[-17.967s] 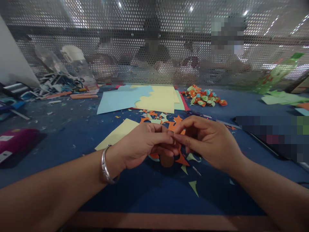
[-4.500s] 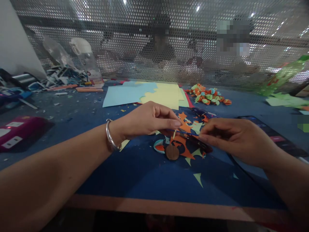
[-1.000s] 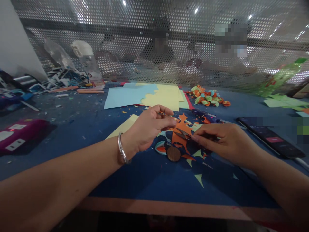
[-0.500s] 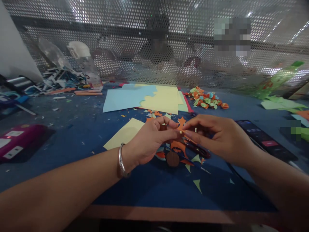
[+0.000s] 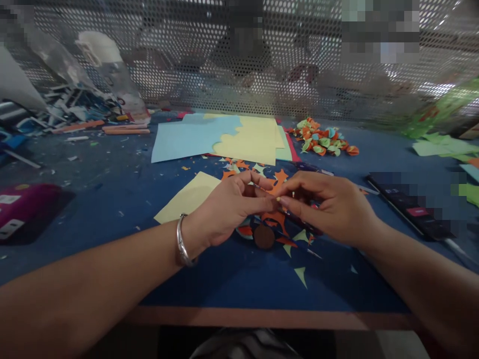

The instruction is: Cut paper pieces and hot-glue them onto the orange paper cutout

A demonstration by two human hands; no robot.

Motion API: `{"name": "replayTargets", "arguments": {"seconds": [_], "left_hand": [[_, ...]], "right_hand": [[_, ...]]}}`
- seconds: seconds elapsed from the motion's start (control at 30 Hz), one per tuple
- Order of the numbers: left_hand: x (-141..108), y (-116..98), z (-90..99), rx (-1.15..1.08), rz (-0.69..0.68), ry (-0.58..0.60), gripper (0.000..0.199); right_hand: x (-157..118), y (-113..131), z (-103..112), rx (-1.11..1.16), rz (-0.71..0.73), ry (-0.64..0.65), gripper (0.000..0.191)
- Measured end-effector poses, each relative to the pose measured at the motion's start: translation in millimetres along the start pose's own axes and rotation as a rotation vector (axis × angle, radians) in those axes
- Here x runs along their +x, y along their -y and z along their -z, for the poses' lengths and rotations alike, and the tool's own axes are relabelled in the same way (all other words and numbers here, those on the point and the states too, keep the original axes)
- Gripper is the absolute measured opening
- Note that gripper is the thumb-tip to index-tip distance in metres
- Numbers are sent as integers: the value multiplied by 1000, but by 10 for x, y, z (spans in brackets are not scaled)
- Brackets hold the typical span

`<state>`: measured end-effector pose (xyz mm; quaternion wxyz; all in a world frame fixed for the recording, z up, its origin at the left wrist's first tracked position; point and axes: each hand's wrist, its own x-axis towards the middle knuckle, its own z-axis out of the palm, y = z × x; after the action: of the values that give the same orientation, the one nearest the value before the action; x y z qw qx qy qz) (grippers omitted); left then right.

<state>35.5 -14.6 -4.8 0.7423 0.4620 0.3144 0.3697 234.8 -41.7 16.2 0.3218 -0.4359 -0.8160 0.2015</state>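
Note:
My left hand (image 5: pixel 237 202) and my right hand (image 5: pixel 329 204) meet above a litter of paper scraps, thumbs and forefingers pinched tip to tip. A tiny pale yellow piece (image 5: pixel 278 199) shows between the fingertips; its kind is too small to tell. Directly beneath lie orange paper offcuts (image 5: pixel 275 218), pointed green scraps (image 5: pixel 301 277) and a round brown disc (image 5: pixel 264 237). A dark slender tool, partly hidden by my right hand, rests there too. To the left of my left hand is a yellow paper sheet (image 5: pixel 189 197).
Blue and yellow paper sheets (image 5: pixel 179 142) lie at the back, beside a heap of small folded paper pieces (image 5: pixel 324 139). A phone (image 5: pixel 411 207) is at right, a purple device (image 5: pixel 26 209) at left. A bottle (image 5: pixel 116 75) stands near the perforated metal screen (image 5: pixel 168 65).
The view has tilted down slightly, so the table sits higher in the picture. Both hands stay together at the fingertips, and the tiny yellow piece is still between them.

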Motion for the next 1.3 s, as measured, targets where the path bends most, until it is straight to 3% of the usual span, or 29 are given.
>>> {"name": "replayTargets", "arguments": {"seconds": [0.23,0.4,0.87,1.0,1.3], "left_hand": [[21,-14,20,-27,25,-29,23],[-23,-91,5,24,3,-76,28],[-22,-97,-11,109,35,-42,29],[-24,-100,-24,184,33,-58,21],[-24,-104,-24,405,11,-46,25]], "right_hand": [[-27,-27,31,-48,-17,-48,10],[-75,-9,58,-61,-39,15,11],[-117,30,26,-58,0,-61,11],[-110,19,17,-54,15,-20,11],[-101,4,-8,-48,75,-12,8]]}}
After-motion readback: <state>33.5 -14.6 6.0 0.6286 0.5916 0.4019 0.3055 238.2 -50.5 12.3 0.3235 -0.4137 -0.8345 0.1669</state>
